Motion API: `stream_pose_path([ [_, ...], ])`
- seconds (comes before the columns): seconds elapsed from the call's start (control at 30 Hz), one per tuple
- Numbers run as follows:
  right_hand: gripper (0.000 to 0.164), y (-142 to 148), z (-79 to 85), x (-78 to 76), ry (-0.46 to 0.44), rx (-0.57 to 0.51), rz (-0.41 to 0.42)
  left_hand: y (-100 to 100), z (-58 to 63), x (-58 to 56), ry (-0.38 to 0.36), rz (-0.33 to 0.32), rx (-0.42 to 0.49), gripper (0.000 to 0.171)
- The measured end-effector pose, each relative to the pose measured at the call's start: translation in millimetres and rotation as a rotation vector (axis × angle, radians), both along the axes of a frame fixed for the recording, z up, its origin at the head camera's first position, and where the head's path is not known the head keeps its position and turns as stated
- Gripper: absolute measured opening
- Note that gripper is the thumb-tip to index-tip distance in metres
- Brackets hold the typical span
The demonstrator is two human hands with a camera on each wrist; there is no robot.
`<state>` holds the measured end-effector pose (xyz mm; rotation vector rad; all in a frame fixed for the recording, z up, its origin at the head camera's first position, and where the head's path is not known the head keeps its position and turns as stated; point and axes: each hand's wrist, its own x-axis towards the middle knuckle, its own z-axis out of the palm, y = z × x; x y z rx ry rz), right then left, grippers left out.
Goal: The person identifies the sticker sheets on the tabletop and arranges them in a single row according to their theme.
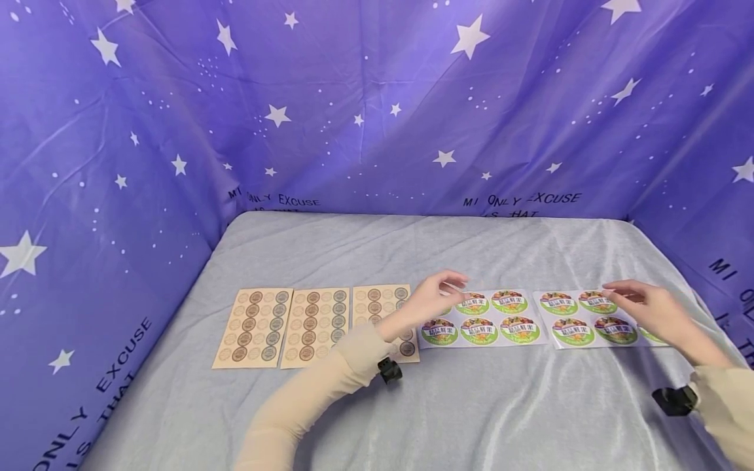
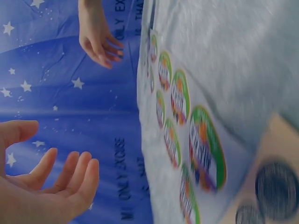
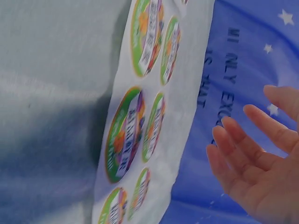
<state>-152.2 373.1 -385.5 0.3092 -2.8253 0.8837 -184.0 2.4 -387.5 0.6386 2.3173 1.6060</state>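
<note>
My left hand [image 1: 432, 301] hovers, fingers loosely bent and holding nothing, over the near-left part of a white sheet of oval fruit stickers [image 1: 520, 330]. In the left wrist view its thumb and fingers [image 2: 77, 177] are spread apart. Over a second white sticker sheet [image 1: 574, 332] my right hand [image 1: 650, 311] is held with relaxed fingers, hiding part of its right side. The right wrist view shows that palm [image 3: 261, 182] bare, above the green-edged stickers [image 3: 125, 135]. The left forearm partly covers a tan sheet of round stickers [image 1: 383, 294].
Two more tan sheets, one in the middle [image 1: 315, 327] and one at the far left [image 1: 252, 327], lie in the same row. A grey cloth [image 1: 471, 405] covers the table. Purple star-printed curtains [image 1: 365, 85] stand behind and at both sides.
</note>
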Motion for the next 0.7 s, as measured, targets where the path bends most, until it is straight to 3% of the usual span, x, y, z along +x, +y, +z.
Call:
stream_pose_path([
  [0.2, 0.029, -22, 5.0, 4.5, 0.040, 0.028, 0.000, -31, 8.7, 1.6, 0.177, 0.021, -0.142, 0.038],
  [0.43, 0.038, -48, 11.6, 13.9, 0.074, 0.070, 0.001, -67, 10.6, 6.3, 0.264, 0.049, -0.320, 0.051],
  [0.7, 0.043, -68, 12.2, 20.9, 0.119, 0.102, 0.022, -99, 3.0, 14.9, 0.368, 0.126, -0.459, 0.057],
])
